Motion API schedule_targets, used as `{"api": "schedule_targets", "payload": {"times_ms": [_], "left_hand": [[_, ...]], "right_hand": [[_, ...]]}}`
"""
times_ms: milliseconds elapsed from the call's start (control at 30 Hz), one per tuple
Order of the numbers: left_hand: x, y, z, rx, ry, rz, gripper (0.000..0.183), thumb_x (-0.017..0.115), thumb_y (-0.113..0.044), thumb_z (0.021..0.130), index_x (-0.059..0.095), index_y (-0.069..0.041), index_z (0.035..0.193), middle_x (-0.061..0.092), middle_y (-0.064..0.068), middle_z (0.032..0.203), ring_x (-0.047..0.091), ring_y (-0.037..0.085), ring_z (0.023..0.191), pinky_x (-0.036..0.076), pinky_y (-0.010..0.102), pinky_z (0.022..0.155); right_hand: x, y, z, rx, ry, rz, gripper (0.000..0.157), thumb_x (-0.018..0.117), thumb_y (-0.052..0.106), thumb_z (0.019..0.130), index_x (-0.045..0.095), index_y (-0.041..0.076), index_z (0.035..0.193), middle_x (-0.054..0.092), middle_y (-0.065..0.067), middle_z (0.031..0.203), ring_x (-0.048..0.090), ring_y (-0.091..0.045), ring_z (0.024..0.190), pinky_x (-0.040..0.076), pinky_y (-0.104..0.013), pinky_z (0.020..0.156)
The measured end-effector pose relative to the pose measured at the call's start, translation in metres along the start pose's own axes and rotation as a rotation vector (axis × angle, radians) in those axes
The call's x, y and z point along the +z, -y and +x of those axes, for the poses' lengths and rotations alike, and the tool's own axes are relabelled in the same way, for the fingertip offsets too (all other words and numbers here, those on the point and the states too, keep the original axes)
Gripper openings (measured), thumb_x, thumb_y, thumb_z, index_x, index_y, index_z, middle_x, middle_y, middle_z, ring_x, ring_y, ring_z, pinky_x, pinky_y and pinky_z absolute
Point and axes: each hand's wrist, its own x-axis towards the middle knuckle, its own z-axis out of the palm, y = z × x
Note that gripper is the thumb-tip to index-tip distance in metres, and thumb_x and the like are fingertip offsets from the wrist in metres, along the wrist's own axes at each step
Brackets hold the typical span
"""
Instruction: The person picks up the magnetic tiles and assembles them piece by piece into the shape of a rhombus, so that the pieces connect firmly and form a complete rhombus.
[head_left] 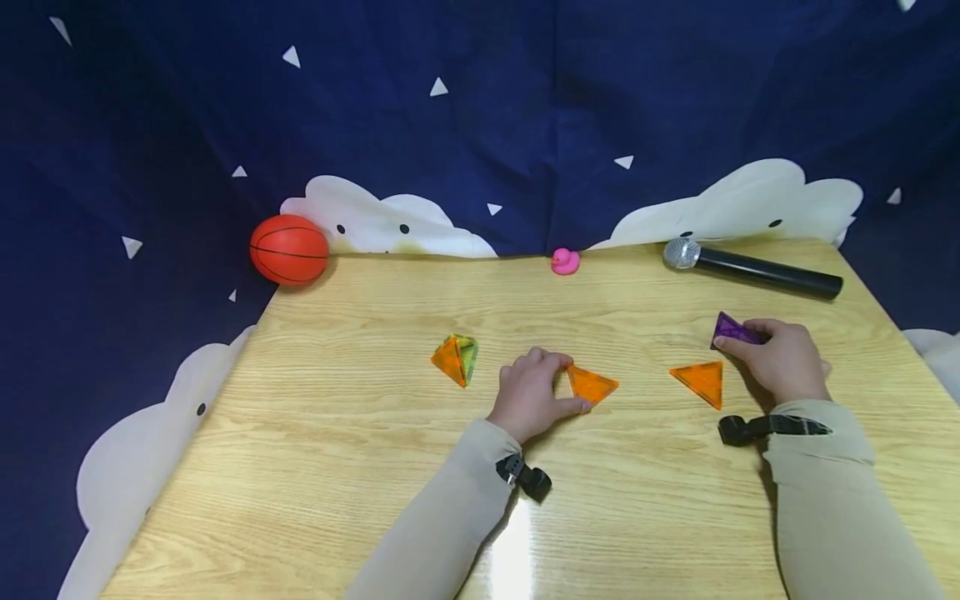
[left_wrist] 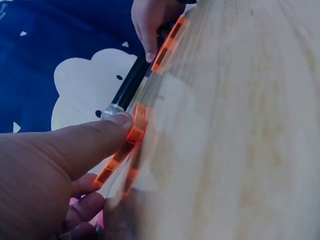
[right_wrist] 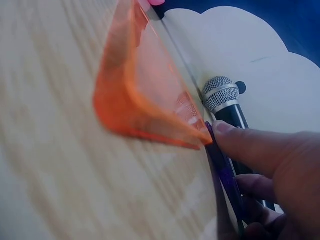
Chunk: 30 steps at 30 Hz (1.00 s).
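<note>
My left hand [head_left: 531, 393] pinches an orange translucent triangle tile [head_left: 591, 385] between thumb and forefinger, close over the table. The left wrist view shows the tile [left_wrist: 121, 150] edge-on, the thumb at its upper end. Over at the right, my right hand [head_left: 783, 358] grips a purple triangle tile [head_left: 733, 331] by thumb and fingers. A second orange triangle tile [head_left: 702, 382] lies loose just left of that hand; in the right wrist view this orange tile [right_wrist: 132, 95] stands large in front of the purple tile [right_wrist: 227, 182].
Left of my left hand stands a small pyramid of orange and yellow-green tiles [head_left: 452, 360]. Along the table's [head_left: 360, 467] back edge are a red toy basketball [head_left: 289, 250], a pink rubber duck [head_left: 565, 262] and a black microphone [head_left: 765, 271]. A dark blue curtain [head_left: 510, 108] hangs behind.
</note>
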Motion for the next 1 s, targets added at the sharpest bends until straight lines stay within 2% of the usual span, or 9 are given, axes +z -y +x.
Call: {"api": "schedule_targets", "payload": {"times_ms": [133,300,400,533,667,833,900,1000], "left_hand": [[0.001,0.001,0.000,-0.001,0.002,0.006,0.067,0.081,-0.056,0.078,0.062,-0.023,0.134,0.057,-0.003,0.119,0.054,0.019,0.106,0.033,0.033,0.086],[0.003,0.003,0.000,0.001,0.006,0.010,0.068,0.080,-0.056,0.078,0.062,-0.024,0.135,0.057,-0.004,0.120,0.054,0.018,0.107,0.033,0.033,0.086],[0.002,0.002,0.001,0.005,0.009,0.012,0.068,0.080,-0.056,0.078,0.061,-0.024,0.135,0.057,-0.004,0.121,0.054,0.018,0.108,0.033,0.033,0.087],[0.000,0.002,0.000,0.003,0.001,0.014,0.068,0.080,-0.057,0.078,0.062,-0.024,0.135,0.057,-0.004,0.121,0.054,0.018,0.108,0.033,0.033,0.086],[-0.001,0.001,0.000,0.003,-0.001,0.013,0.067,0.080,-0.057,0.078,0.062,-0.024,0.134,0.057,-0.004,0.119,0.054,0.018,0.106,0.033,0.033,0.085],[0.000,0.001,0.001,0.009,0.007,0.010,0.068,0.080,-0.057,0.078,0.062,-0.024,0.135,0.057,-0.004,0.118,0.054,0.017,0.106,0.033,0.032,0.084],[0.000,0.001,0.001,0.008,0.008,0.011,0.068,0.080,-0.057,0.078,0.062,-0.024,0.135,0.057,-0.004,0.119,0.054,0.018,0.106,0.033,0.032,0.085],[0.000,0.001,0.002,0.008,0.008,0.011,0.068,0.080,-0.057,0.078,0.062,-0.024,0.135,0.057,-0.004,0.121,0.054,0.018,0.107,0.033,0.033,0.085]], "right_hand": [[0.001,-0.003,0.001,-0.010,-0.002,-0.012,0.095,0.059,0.068,0.089,0.046,-0.011,0.141,0.047,-0.040,0.134,0.044,-0.054,0.117,0.018,-0.075,0.085],[0.005,-0.003,0.001,0.016,-0.005,-0.057,0.105,0.062,0.076,0.080,0.046,-0.009,0.140,0.044,-0.040,0.129,0.041,-0.054,0.108,0.021,-0.067,0.077],[0.004,0.001,0.000,0.038,-0.002,-0.074,0.105,0.065,0.074,0.080,0.044,-0.009,0.140,0.039,-0.041,0.127,0.039,-0.054,0.105,0.021,-0.066,0.076],[0.003,0.004,0.000,0.033,-0.010,-0.018,0.105,0.068,0.067,0.083,0.034,-0.009,0.145,0.038,-0.042,0.132,0.040,-0.056,0.109,0.018,-0.070,0.082],[0.007,0.005,0.003,-0.009,-0.051,0.045,0.093,0.070,0.053,0.089,0.030,-0.002,0.152,0.042,-0.040,0.138,0.043,-0.055,0.116,0.019,-0.069,0.089],[0.013,0.005,0.005,-0.053,-0.119,0.079,0.064,0.061,0.038,0.099,0.043,-0.002,0.147,0.049,-0.036,0.136,0.048,-0.051,0.116,0.035,-0.061,0.093],[0.015,0.007,0.005,-0.070,-0.135,0.084,0.058,0.058,0.034,0.101,0.046,-0.003,0.144,0.052,-0.035,0.132,0.050,-0.048,0.111,0.041,-0.056,0.087],[0.015,0.015,0.004,-0.089,-0.141,0.096,0.059,0.059,0.033,0.101,0.044,-0.002,0.146,0.054,-0.032,0.125,0.051,-0.042,0.103,0.042,-0.047,0.079]]}}
